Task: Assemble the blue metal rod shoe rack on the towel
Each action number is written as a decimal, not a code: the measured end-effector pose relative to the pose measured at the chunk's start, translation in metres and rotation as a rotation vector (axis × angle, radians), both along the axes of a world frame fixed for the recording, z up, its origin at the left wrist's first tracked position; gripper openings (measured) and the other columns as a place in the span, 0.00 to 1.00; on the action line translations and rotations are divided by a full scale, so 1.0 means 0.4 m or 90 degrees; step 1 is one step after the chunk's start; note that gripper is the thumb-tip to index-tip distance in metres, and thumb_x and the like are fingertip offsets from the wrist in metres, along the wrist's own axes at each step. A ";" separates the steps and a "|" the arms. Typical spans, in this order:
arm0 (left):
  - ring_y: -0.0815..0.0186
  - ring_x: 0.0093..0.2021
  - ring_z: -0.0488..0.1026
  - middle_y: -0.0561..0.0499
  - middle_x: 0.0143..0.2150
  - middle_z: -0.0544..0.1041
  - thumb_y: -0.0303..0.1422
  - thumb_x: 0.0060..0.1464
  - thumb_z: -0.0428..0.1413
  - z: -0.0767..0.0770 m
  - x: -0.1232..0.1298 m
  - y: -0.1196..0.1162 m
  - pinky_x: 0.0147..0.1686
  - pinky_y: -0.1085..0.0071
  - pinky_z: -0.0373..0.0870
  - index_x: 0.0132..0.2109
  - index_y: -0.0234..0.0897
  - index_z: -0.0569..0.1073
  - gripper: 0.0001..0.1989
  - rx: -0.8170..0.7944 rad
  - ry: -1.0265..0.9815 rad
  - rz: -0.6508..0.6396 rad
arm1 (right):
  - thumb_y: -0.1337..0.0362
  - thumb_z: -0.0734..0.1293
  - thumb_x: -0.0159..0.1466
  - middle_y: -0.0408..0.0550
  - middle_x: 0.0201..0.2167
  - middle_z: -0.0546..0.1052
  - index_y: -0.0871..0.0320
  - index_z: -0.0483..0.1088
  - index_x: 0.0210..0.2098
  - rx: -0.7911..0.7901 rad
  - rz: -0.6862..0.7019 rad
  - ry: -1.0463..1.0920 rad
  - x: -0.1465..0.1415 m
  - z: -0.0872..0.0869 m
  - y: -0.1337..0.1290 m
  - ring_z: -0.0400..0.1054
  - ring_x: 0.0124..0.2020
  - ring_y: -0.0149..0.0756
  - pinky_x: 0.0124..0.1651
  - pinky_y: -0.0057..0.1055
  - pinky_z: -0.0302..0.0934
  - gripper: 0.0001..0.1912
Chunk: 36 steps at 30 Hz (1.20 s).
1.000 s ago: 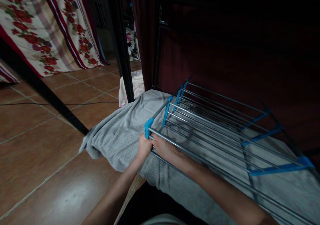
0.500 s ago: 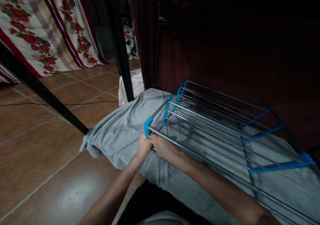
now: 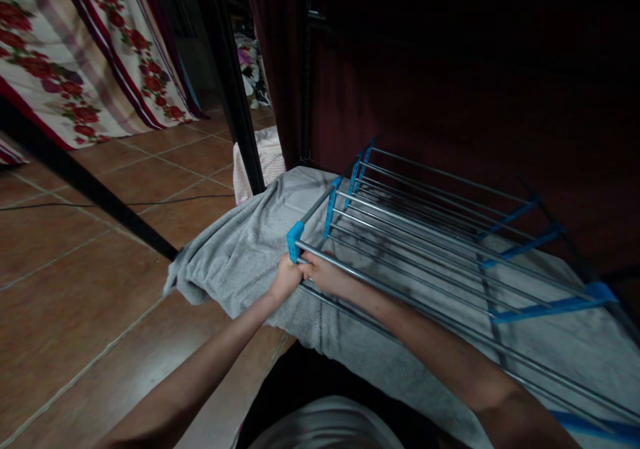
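A metal-tube rack with blue plastic end pieces lies tilted on a grey blanket. At its near left corner is a blue connector. My left hand is closed just below that connector, around the rack's corner. Beside it, my right hand is closed on a lower tube next to the same connector, under the top tube. The two hands touch or nearly touch. Some of the fingertips are hidden behind the tubes and the connector.
Black metal posts stand at the left, one slanting down to the blanket's edge. A dark red cloth hangs behind the rack. Floral curtains hang at the far left. A black cable crosses the tiled floor.
The view has shifted slightly, so the surroundings sit a little higher and further left. Both hands stay at the same corner of the rack.
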<state>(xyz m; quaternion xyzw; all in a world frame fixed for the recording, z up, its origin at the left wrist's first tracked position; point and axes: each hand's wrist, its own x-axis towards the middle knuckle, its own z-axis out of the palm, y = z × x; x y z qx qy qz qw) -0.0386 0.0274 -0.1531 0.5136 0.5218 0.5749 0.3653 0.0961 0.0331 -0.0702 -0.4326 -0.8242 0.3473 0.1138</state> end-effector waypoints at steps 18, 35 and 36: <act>0.53 0.54 0.75 0.41 0.52 0.79 0.37 0.46 0.65 -0.018 -0.139 -0.092 0.57 0.60 0.69 0.54 0.36 0.76 0.26 -0.097 -0.162 -0.153 | 0.59 0.56 0.73 0.53 0.55 0.75 0.55 0.64 0.61 0.084 -0.028 -0.150 0.186 0.061 -0.130 0.71 0.54 0.43 0.53 0.34 0.62 0.20; 0.62 0.33 0.73 0.50 0.31 0.77 0.42 0.54 0.58 -0.070 -0.122 -0.102 0.37 0.71 0.71 0.35 0.38 0.78 0.12 -0.061 0.162 -0.164 | 0.59 0.53 0.74 0.48 0.48 0.78 0.53 0.68 0.55 0.024 -0.026 -0.153 0.192 0.042 -0.113 0.73 0.50 0.41 0.45 0.31 0.62 0.17; 0.61 0.33 0.73 0.50 0.31 0.77 0.41 0.54 0.57 -0.069 -0.121 -0.102 0.37 0.70 0.71 0.34 0.38 0.78 0.12 -0.057 0.173 -0.160 | 0.59 0.53 0.74 0.48 0.48 0.78 0.52 0.68 0.55 0.026 -0.027 -0.154 0.192 0.045 -0.112 0.73 0.50 0.41 0.45 0.31 0.62 0.17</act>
